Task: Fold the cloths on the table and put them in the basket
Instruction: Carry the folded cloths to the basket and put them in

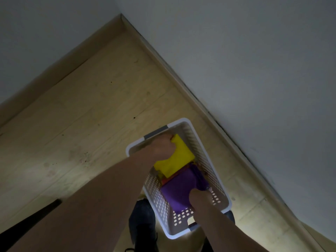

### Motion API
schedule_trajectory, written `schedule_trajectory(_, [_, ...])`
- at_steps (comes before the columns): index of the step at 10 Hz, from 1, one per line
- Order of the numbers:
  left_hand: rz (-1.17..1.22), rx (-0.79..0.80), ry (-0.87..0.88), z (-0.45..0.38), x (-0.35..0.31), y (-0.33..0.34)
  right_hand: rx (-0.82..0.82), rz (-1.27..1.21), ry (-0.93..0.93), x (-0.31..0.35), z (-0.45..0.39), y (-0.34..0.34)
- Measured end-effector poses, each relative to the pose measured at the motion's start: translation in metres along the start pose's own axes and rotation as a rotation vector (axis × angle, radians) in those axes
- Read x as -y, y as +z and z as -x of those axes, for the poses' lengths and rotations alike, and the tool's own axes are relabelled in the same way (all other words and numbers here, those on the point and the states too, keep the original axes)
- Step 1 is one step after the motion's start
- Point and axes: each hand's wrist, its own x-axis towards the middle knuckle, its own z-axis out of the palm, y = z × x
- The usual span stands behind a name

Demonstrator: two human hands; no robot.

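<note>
Perforated white plastic basket (pixel 207 157), matt cloths, pale wood-look floor (pixel 81 115).

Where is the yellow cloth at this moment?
In the head view, the yellow cloth lies inside the white basket, at its far end, under the left hand and beside the purple cloth.

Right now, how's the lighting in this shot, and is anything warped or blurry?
Head view: dim overall, brightest on the floor by the basket; wide-angle lens bends the wall lines; yellow cloth and purple cloth read clearly, edges slightly soft.
</note>
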Motion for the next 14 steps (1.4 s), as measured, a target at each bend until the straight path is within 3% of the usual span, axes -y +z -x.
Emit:
schedule_trajectory(3, [-0.394,-0.247,0.163,0.019,0.016,0.021,-0.071,0.011,-0.011,-0.001,0.018,0.012])
schedule_trajectory(4, [-0.473,-0.320,0.222,0.043,0.007,0.025,-0.140,0.177,-0.248,-0.008,0.041,0.005])
schedule_trajectory(5, [-0.519,-0.359,0.191,0.060,0.004,0.033,-0.073,0.455,-0.604,-0.018,0.045,-0.006])
schedule_trajectory(6, [-0.564,-0.248,0.140,0.063,0.011,0.038,0.086,0.725,-0.686,-0.018,0.036,-0.010])
schedule_trajectory(7, [-0.680,-0.150,0.086,0.058,0.018,0.041,0.182,0.866,-0.642,-0.018,0.021,-0.009])
schedule_trajectory(9, [-0.664,-0.136,-0.028,0.047,0.027,0.037,0.208,1.247,-0.696,-0.021,-0.009,-0.005])
schedule_trajectory(10, [-0.645,-0.105,-0.063,0.042,0.029,0.034,0.209,1.296,-0.720,-0.023,-0.015,-0.003])
schedule_trajectory(11, [-0.669,-0.190,-0.023,0.048,0.019,0.030,0.170,1.255,-0.750,-0.022,-0.009,-0.005])
schedule_trajectory(12, [-0.706,-0.303,0.150,0.058,0.012,0.030,0.098,1.188,-0.809,-0.019,0.002,-0.012])
schedule_trajectory(13, [-0.751,-0.254,0.341,0.061,0.014,0.041,0.081,1.193,-0.826,-0.013,0.006,-0.016])
schedule_trajectory(14, [-0.776,-0.225,0.348,0.061,0.017,0.054,0.130,1.221,-0.797,-0.012,0.003,-0.018])
